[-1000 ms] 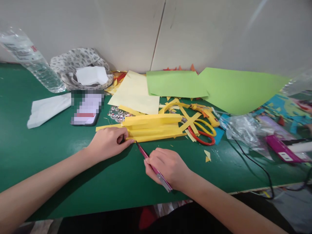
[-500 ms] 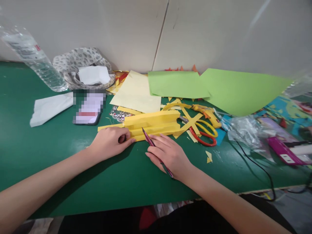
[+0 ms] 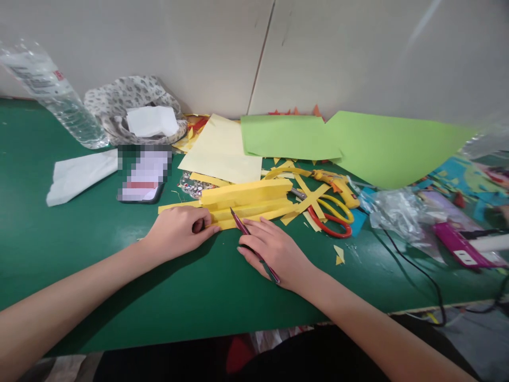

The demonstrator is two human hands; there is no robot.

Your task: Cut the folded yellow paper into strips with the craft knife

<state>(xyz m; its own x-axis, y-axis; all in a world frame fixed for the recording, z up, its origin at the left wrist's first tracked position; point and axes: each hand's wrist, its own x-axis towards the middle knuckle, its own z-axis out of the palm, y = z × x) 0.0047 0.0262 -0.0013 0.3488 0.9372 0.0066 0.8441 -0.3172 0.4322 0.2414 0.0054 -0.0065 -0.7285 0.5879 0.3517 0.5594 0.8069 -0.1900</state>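
Yellow paper (image 3: 247,194) mid-frame looks light, creasable, best edge-held; my curled left hand (image 3: 181,229) has it, right hand (image 3: 277,250) grips pen (image 3: 239,225).

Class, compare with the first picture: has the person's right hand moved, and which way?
Yes. Against the red scissor handle, the right hand has moved forward, now overlapping the near edge of the yellow paper.

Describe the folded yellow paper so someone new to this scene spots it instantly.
On the green table, find the left hand and the right hand, which holds a purple pen. The folded yellow paper lies in front of both, touched by the left hand. Its broad panels with long lengthwise creases set it apart from the narrow, crossed yellow strips to its right.
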